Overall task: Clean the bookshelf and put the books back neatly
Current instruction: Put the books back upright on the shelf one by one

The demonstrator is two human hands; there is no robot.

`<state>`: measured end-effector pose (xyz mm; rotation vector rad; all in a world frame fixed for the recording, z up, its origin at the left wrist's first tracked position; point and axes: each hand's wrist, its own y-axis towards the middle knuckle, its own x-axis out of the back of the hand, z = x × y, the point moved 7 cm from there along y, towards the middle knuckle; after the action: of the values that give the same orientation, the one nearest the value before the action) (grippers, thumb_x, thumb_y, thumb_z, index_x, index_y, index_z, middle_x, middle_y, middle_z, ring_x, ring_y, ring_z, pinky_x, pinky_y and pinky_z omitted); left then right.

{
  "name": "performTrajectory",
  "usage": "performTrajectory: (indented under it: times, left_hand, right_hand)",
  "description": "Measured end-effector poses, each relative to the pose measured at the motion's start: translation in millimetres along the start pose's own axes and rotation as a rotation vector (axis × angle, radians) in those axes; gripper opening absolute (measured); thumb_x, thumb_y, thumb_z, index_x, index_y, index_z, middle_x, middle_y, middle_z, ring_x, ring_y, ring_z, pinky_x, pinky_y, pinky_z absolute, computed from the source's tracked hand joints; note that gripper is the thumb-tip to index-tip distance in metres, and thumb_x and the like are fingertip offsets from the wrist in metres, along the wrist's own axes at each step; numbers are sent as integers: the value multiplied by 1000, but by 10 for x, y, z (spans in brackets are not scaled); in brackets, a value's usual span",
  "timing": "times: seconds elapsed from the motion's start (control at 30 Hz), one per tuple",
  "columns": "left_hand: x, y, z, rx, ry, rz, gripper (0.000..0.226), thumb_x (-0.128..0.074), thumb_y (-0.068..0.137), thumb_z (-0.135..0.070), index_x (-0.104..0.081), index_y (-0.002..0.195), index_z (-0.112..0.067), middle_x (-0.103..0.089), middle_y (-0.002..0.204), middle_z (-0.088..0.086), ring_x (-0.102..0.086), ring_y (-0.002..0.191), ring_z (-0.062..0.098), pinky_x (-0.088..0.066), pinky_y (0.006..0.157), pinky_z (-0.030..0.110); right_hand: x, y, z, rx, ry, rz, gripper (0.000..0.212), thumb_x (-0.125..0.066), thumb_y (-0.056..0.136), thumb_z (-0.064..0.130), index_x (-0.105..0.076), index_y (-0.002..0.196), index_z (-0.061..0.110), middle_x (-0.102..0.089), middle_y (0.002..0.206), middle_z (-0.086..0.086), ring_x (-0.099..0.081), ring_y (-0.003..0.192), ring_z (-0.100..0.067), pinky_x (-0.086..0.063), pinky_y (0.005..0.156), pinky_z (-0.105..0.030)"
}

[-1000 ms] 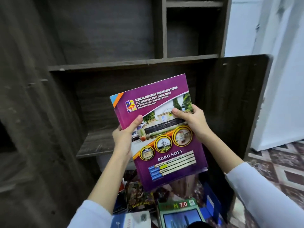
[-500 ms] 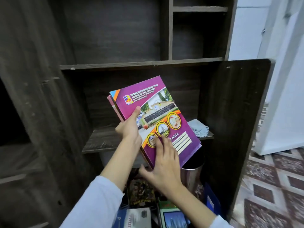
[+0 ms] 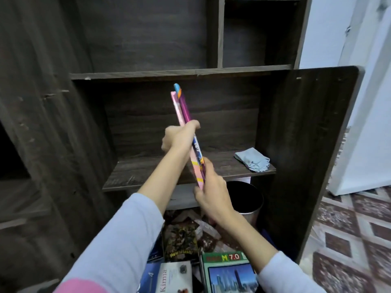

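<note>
— Where are the books the person has picked up?

— In the middle of the frame. The thin books [image 3: 183, 112], one pink and one purple with a blue and orange corner, are pressed together and seen edge-on. They tilt so that the top end leans toward the upper left, and they are held in front of the open middle compartment of the dark wooden bookshelf [image 3: 306, 144].

— And the hands?

— Both are closed on them. The left hand [image 3: 179, 138] grips them about halfway up, its fingers curled round the edge. The right hand [image 3: 213, 195] holds the bottom end, lower and a little to the right, with its thumb along the near side. Both arms wear pale sleeves.

— Do the books touch the shelf board?

— I cannot tell; the lower end sits just in front of the shelf board [image 3: 152, 170], and the right hand hides it.

— Anything on that board?

— A crumpled pale blue cloth [image 3: 252, 161] lies at its right end, well apart from the hands.

— Below it?

— A metal bin [image 3: 249, 208] stands under the board, partly behind the right wrist. At the bottom of the frame more books lie in a loose heap: a dark one with yellow lettering [image 3: 181, 242], a white one marked "Kimia" [image 3: 173, 278], and a green one marked "M 7.0" [image 3: 228, 271]. A patterned tiled floor [image 3: 349, 240] fills the lower right.
</note>
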<state>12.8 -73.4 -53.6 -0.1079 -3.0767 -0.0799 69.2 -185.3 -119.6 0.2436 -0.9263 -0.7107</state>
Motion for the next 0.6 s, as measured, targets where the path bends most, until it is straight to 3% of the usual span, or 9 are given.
performTrajectory:
  times: [0.17, 0.23, 0.3, 0.37, 0.43, 0.5, 0.6]
  left_hand:
    - [-371, 94, -318, -225, 425, 65, 51, -65, 68, -51, -67, 102, -14, -68, 98, 5, -63, 95, 25, -52, 84, 32]
    - [-597, 110, -348, -269, 549, 178, 65, -66, 66, -61, -63, 112, -15, -66, 106, 6, -62, 100, 27, -52, 88, 35]
    - [-791, 174, -281, -230, 463, 336, 70, -64, 68, -67, -61, 117, -17, -65, 114, 8, -62, 104, 24, -52, 89, 36]
    - [-848, 288, -119, -179, 340, 427, 58, -58, 79, -63, -63, 115, -19, -65, 115, 4, -61, 95, 17, -50, 79, 28]
    - [-701, 507, 220, -156, 535, 380, 60, -44, 83, -68, -58, 121, -25, -60, 119, -2, -57, 97, 20, -42, 88, 29]
    - [-410, 785, 642, -100, 823, 246, 78, -37, 77, -77, -43, 137, -28, -49, 137, 5, -49, 120, 34, -34, 104, 47]
    - [-144, 982, 1194, 66, 658, 205, 86, -44, 84, -67, -19, 149, -17, -35, 148, 17, -35, 134, 36, -29, 110, 44]
  right_hand:
    - [46, 153, -138, -159, 361, -63, 66, -61, 78, 2, -37, 138, 13, -60, 108, -10, -54, 99, -28, -41, 75, -28]
    - [49, 250, -293, -246, 617, -100, 53, -65, 69, 0, -52, 119, 12, -63, 95, -6, -58, 87, -23, -46, 69, -29]
    - [14, 343, -526, -363, 928, -129, 40, -66, 59, -3, -59, 97, 9, -66, 83, -8, -61, 74, -23, -53, 69, -36]
    - [-40, 416, -729, -464, 1169, -122, 34, -65, 57, -9, -60, 88, 3, -65, 81, -15, -62, 70, -26, -56, 69, -41]
    - [-115, 470, -898, -551, 1320, -83, 30, -58, 66, -17, -60, 92, -2, -64, 82, -19, -62, 67, -28, -56, 65, -37]
    - [-192, 523, -1065, -613, 1392, -45, 32, -54, 70, -19, -60, 98, -4, -66, 85, -21, -64, 69, -30, -57, 65, -38]
    - [-349, 628, -1331, -671, 1411, -2, 30, -52, 72, -19, -60, 95, -3, -67, 85, -21, -66, 67, -30, -58, 65, -39]
